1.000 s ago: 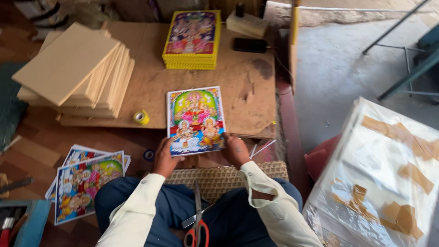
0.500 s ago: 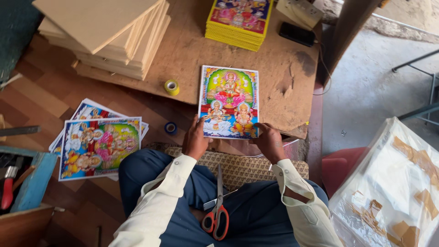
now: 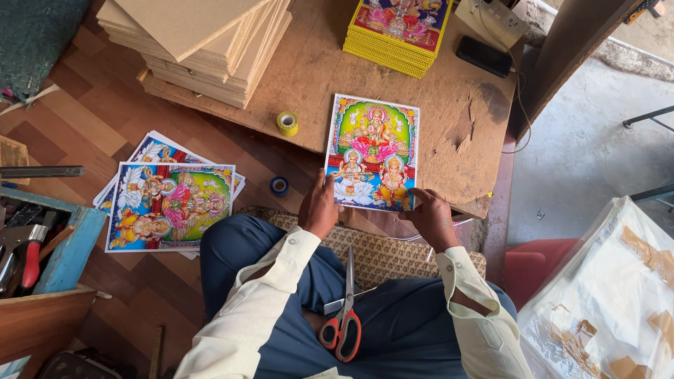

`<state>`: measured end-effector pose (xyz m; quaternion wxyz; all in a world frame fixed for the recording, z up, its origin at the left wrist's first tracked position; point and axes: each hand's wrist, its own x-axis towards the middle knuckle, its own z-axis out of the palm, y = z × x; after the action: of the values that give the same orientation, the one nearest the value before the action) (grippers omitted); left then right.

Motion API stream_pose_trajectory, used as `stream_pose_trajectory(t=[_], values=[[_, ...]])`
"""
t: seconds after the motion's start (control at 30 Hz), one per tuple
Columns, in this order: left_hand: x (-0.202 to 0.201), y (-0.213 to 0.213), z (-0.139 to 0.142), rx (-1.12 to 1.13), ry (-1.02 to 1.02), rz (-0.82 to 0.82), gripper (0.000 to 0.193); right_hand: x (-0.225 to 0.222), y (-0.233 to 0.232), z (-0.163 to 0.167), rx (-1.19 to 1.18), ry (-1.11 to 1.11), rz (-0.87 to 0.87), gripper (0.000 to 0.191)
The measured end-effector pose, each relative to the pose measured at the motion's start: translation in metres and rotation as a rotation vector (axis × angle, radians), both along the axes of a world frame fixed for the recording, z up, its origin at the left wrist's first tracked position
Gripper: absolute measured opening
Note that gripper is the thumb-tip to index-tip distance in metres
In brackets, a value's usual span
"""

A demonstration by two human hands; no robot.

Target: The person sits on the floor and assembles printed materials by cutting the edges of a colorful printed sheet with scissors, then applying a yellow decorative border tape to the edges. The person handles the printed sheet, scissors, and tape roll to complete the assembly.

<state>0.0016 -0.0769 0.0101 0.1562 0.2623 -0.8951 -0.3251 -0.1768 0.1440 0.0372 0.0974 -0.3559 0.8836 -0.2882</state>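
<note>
Both the left hand [image 3: 321,208] and right hand [image 3: 430,216] pinch the bottom edge of a colourful picture [image 3: 373,151] lying on the wooden board [image 3: 449,105], apparently squaring it, with scissors [image 3: 343,316] at six o'clock.

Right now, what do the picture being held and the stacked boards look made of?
Picture: seemingly glossy printed paper or card, thin, flat, brightly coloured. Left hand and right hand grip its lower edge. Stacked boards: likely matte fibreboard or plywood, with plain tan faces and layered edges.

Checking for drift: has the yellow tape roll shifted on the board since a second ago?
No. The yellow tape roll sits at the same spot near the board's front edge; only the camera moved.
</note>
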Motion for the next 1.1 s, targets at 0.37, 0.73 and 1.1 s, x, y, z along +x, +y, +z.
stream_pose_trajectory(t=[0.37, 0.73, 1.1], values=[[0.003, 0.000, 0.018, 0.164, 0.102, 0.047, 0.105, 0.006, -0.002, 0.007, -0.033, -0.030, -0.034, 0.082], [0.007, -0.001, 0.036, 0.232, -0.087, 0.160, 0.036, 0.016, 0.005, -0.004, 0.107, -0.086, -0.227, 0.045], [-0.002, -0.005, 0.031, 0.224, -0.017, 0.150, 0.035, -0.005, 0.005, -0.022, 0.036, -0.100, -0.266, 0.044]])
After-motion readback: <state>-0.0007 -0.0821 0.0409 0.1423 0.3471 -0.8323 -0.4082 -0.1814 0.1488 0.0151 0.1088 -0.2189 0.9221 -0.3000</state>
